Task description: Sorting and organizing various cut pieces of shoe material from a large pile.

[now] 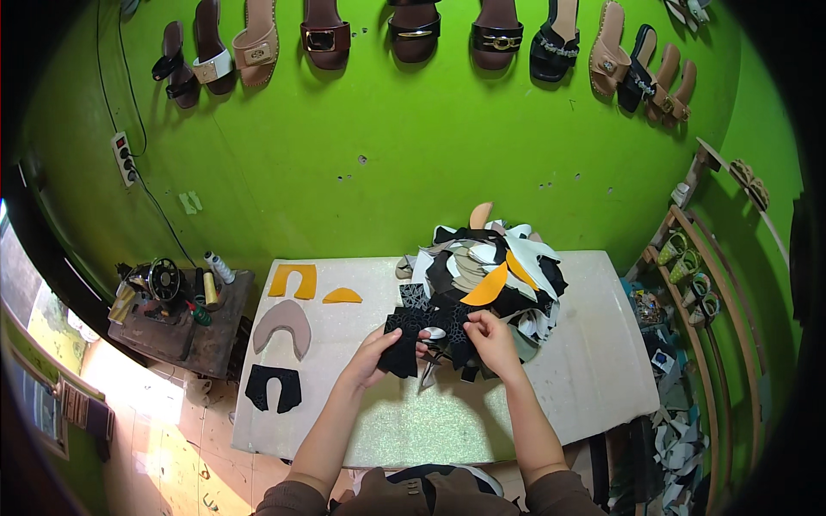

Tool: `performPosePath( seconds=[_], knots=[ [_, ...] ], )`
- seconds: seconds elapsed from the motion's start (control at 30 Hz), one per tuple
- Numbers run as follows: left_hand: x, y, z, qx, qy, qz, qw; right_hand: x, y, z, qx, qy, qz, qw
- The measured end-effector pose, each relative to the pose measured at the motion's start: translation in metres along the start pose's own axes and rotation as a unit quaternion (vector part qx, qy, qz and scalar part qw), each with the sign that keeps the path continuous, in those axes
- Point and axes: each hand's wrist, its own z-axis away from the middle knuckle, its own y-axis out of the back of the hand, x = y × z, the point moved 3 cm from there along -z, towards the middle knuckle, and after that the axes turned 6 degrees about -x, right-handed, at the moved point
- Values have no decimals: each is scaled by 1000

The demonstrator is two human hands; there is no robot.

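Two sides of a black patterned piece [401, 346] are in play just below the centre of the frame, the left hand [368, 357] pinching one, the right hand [494, 342] nipping the other between thumb and finger! Right behind it rises the scrap heap [465, 268], and over at left a yellow arch [280, 282], a greyish arch [282, 316] and a black arch [261, 391] line up down the pale table [594, 370]

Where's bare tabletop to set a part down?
Free table: right of the scrap pile; between the grey-beige arch and the left hand; front middle, between the forearms. Crowded: under the pile, and just before it, where left and right hand hold black patterned pieces.
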Motion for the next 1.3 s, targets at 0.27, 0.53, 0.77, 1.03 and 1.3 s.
performPosePath(
  seconds=[0.27,0.53,0.77,1.03,1.3],
  knots=[
    [30,-16,9,-54,84,-428,898,-47,-25,19,-112,212,261,935],
    [37,8,22,50,-19,-500,864,-18,-79,1,-273,-14,142,951],
    [51,63,62,121,27,-521,845,-10,-138,-12,-261,133,216,931],
    [61,133,120,95,146,-248,953,-25,-233,-25,-347,76,112,928],
    [66,197,169,93,155,-173,968,-25,-308,-19,-302,108,294,900]
  ],
)
